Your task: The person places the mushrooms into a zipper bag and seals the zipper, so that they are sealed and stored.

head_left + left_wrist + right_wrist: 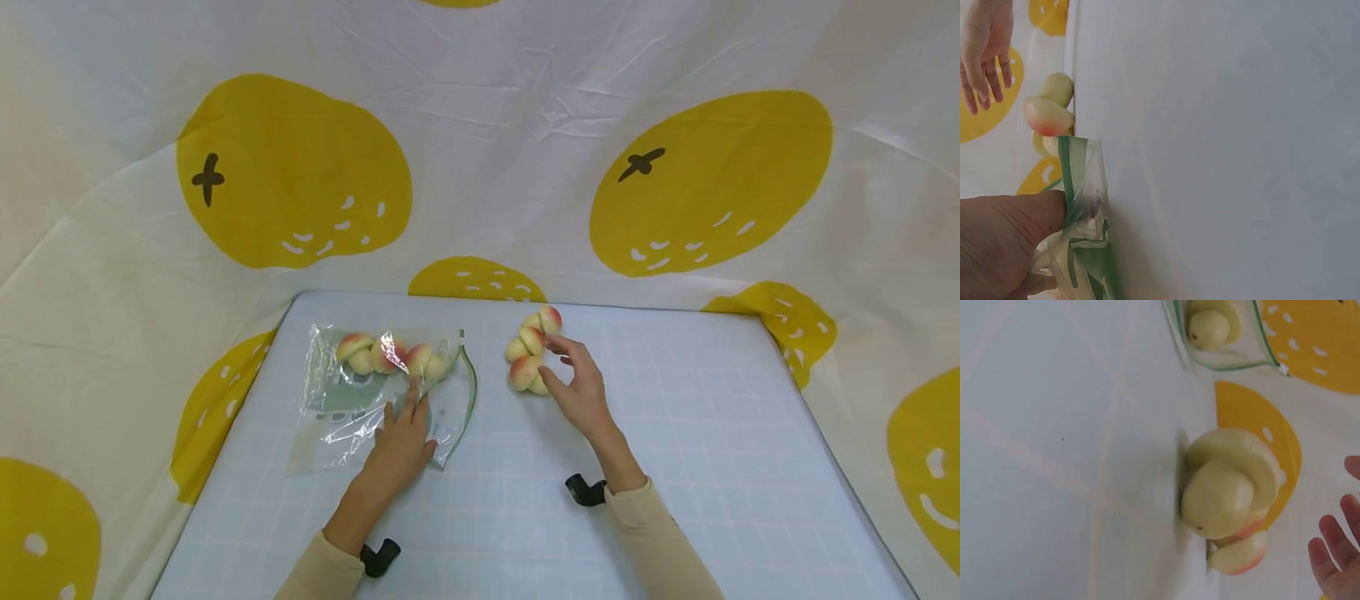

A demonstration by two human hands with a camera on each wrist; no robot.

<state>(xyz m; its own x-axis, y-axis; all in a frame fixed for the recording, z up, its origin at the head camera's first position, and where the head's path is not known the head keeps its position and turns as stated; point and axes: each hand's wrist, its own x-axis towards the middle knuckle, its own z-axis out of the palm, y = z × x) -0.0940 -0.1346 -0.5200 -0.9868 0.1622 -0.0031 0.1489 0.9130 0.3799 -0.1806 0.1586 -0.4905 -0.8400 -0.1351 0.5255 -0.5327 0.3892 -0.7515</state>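
My left hand (401, 442) rests with fingers extended on a clear zip bag (330, 437) with a green closure strip. In the left wrist view, its thumb (1035, 215) lies against the crumpled bag (1085, 169). Inside the bag are several cream rounded pieces with red patches (360, 354), perhaps toy fruit. To the right, my right hand (581, 392) hovers beside a row of similar loose pieces (528, 346), thumb and fingers apart. In the right wrist view, its fingers (1335, 540) are clear of these pieces (1216, 497) and hold nothing.
A pale checked cloth covers the table (720, 417). Behind it hangs a white curtain (495, 167) printed with large yellow fruit shapes. Black curved wrist mounts (585, 490) stick out at both wrists, near the beige sleeves (652, 533).
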